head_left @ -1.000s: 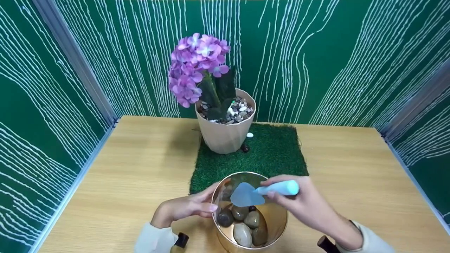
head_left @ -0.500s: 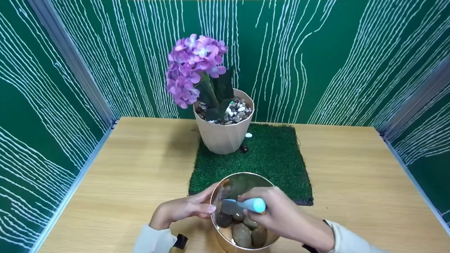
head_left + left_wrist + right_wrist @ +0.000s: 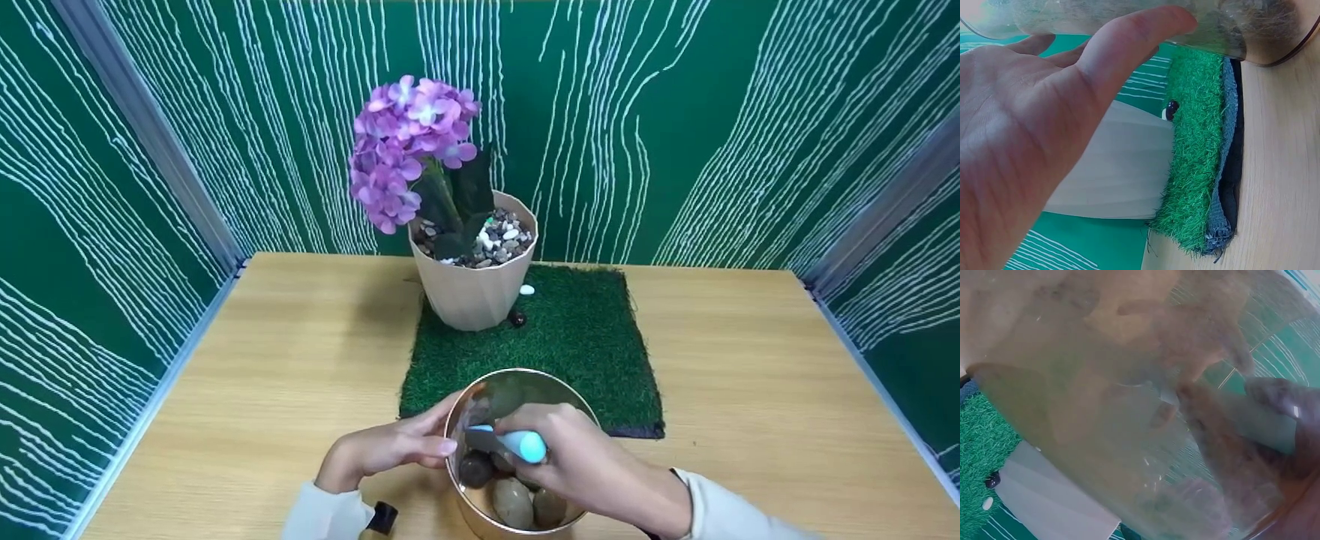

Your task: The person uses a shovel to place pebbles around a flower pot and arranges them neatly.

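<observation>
In the head view, a clear amber glass jar (image 3: 471,516) stands at the table's front, with several smooth brown and grey stones (image 3: 513,504) inside. My left hand (image 3: 390,450) holds the jar's left side, thumb near the rim and fingers behind it. The left wrist view shows that thumb (image 3: 1140,28) along the glass. My right hand (image 3: 581,457) reaches into the jar's mouth and grips the light blue handle of a small trowel (image 3: 529,445). Its blade is tilted down beside a dark stone (image 3: 475,469). Through the hazy glass, the right wrist view shows the right fingers (image 3: 1224,444).
Behind the jar, a green turf mat (image 3: 577,352) lies on the wooden table (image 3: 300,337). A beige pot (image 3: 472,296) with purple flowers (image 3: 412,142) and pebbles stands on its back left. Beside the pot lie one white pebble (image 3: 527,289) and a dark one (image 3: 517,319).
My right hand has moved left and down into the jar with the trowel, whose blade has turned from flat to tilted. My left hand keeps its hold on the jar.
</observation>
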The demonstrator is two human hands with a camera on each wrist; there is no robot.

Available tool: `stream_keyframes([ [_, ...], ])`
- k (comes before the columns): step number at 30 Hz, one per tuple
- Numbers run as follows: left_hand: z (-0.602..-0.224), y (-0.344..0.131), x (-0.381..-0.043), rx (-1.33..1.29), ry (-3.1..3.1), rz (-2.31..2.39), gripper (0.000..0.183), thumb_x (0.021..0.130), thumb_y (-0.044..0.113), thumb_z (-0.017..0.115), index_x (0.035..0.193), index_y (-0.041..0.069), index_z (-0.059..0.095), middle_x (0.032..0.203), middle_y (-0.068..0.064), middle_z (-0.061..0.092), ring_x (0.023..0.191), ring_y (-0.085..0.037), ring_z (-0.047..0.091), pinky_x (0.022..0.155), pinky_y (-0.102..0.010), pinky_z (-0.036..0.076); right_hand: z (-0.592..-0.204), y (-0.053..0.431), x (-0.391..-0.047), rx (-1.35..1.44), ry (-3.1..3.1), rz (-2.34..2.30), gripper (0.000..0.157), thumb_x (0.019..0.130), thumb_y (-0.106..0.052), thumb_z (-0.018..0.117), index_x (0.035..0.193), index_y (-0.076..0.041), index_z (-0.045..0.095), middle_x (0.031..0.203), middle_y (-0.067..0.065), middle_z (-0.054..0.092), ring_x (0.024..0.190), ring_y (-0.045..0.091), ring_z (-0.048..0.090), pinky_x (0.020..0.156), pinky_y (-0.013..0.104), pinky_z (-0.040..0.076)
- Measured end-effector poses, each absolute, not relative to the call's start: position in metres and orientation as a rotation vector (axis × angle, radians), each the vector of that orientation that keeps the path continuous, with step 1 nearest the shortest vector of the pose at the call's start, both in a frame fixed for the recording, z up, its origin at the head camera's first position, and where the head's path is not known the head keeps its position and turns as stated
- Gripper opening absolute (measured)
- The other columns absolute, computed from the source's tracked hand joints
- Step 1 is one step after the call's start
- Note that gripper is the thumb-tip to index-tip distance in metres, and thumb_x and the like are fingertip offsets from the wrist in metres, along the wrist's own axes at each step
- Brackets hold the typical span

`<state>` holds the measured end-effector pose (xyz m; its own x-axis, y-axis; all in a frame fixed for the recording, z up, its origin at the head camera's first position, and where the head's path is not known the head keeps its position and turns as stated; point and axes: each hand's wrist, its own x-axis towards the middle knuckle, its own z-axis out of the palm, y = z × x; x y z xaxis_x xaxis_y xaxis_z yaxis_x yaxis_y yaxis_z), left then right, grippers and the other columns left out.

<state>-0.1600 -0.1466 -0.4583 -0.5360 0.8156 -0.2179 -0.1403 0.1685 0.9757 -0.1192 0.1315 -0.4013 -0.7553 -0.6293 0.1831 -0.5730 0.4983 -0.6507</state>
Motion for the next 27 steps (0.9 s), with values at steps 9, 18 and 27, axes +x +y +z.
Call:
stream_keyframes([
  [9, -0.4594, -0.1466, -0.1604, 0.675, 1.626, 1.498, 0.085, 0.107, 0.042, 0.051, 0.172, 0.02, 0.001, 0.178, -0.017, 0.006, 0.154, -0.041, 0.038, 0.114, -0.049, 0.048, -0.41, 0.1269, -0.1191, -1.246, 2.628, -1.027, 0.013, 0.092, -0.006, 0.079, 0.102, -0.013, 0.079, 0.098, -0.008, 0.079, 0.093, 0.002, 0.069, 0.084, 0.028, 0.061],
  [18, -0.4589, -0.1482, -0.1605, 0.642, 1.63, 1.485, 0.087, 0.106, 0.045, 0.051, 0.172, 0.02, 0.0, 0.178, -0.018, 0.004, 0.156, -0.039, 0.034, 0.116, -0.057, 0.047, -0.408, 0.1261, -0.1209, -1.192, 2.563, -1.1, 0.009, 0.09, -0.002, 0.075, 0.097, -0.007, 0.08, 0.093, -0.004, 0.08, 0.084, -0.003, 0.065, 0.077, 0.02, 0.058],
  [27, -0.4597, -0.1479, -0.161, 0.64, 1.628, 1.485, 0.089, 0.105, 0.047, 0.052, 0.172, 0.02, 0.0, 0.178, -0.018, 0.004, 0.156, -0.041, 0.031, 0.116, -0.058, 0.047, -0.4046, 0.1279, -0.1234, -1.044, 2.508, -1.129, 0.012, 0.089, -0.001, 0.076, 0.098, -0.008, 0.081, 0.093, -0.002, 0.081, 0.082, -0.002, 0.063, 0.078, 0.02, 0.057],
])
